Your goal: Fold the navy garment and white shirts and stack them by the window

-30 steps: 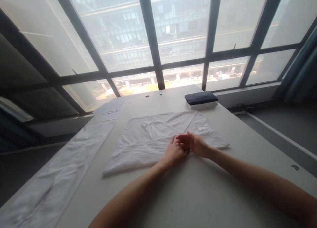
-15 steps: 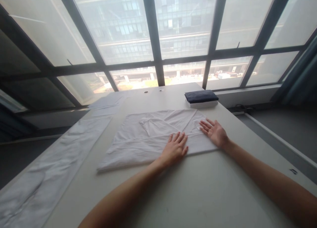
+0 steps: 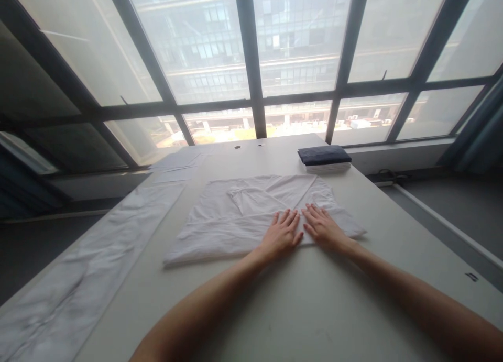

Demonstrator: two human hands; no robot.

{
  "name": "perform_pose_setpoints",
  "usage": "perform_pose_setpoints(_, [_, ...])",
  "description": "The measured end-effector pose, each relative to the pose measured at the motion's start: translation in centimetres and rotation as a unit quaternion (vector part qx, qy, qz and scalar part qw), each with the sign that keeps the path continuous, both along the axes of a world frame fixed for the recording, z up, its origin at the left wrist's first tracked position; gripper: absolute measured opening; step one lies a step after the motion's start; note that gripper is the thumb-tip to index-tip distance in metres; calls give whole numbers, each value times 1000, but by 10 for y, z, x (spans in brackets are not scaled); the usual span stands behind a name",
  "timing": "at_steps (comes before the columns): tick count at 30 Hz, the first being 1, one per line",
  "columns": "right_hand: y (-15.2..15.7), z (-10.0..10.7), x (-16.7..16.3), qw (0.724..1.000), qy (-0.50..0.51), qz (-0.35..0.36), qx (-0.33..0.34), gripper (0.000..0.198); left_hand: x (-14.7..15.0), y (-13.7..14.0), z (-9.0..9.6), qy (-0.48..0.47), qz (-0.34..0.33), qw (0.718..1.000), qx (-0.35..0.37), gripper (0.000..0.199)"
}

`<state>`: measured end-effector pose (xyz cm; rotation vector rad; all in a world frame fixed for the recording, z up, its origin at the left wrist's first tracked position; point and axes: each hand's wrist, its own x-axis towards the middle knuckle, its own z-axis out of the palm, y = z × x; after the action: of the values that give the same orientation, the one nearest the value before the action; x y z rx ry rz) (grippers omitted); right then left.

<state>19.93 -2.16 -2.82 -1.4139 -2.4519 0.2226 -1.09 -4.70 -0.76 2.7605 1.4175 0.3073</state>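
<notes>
A white garment (image 3: 236, 220), probably a shirt, lies partly folded on the white table (image 3: 291, 309), with wrinkles and a folded piece on top. My left hand (image 3: 281, 231) rests flat on its near edge, fingers stretched out. Close beside it, my right hand (image 3: 322, 226) also lies palm down on the cloth with its fingers extended. Neither hand grips the fabric. To the right of my right hand a corner of the cloth reaches out over the table.
Along the table's left side lies a long white cloth (image 3: 118, 247). Flat white sheets (image 3: 178, 163) lie farther back. A stack with a folded dark blue cloth (image 3: 324, 155) on top sits at the far right. Large windows (image 3: 298, 42) rise behind the table.
My right hand has moved left from the garment's right part, turned palm down and settled next to my left hand. My left hand has stayed on the cloth. The view has shifted slightly.
</notes>
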Motion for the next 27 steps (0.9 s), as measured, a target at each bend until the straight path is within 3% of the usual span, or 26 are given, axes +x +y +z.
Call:
perform_pose_setpoints(5, [4,-4,4,999,-46,3,12,65,-3,2,-1,-7,-10,1000,-6,65])
perform_pose_setpoints(13, [3,-5,3,999,-37,-6,29,64,-28,4,16,24,-54,997,-43,70])
perform_pose_setpoints(19, [4,-6,2,999,-32,-4,30,63,-62,-3,15,42,6,997,-62,69])
perform_pose_setpoints(27, [2,-5,1,999,-41,-11,21,64,-149,-29,16,83,115,987,-68,70])
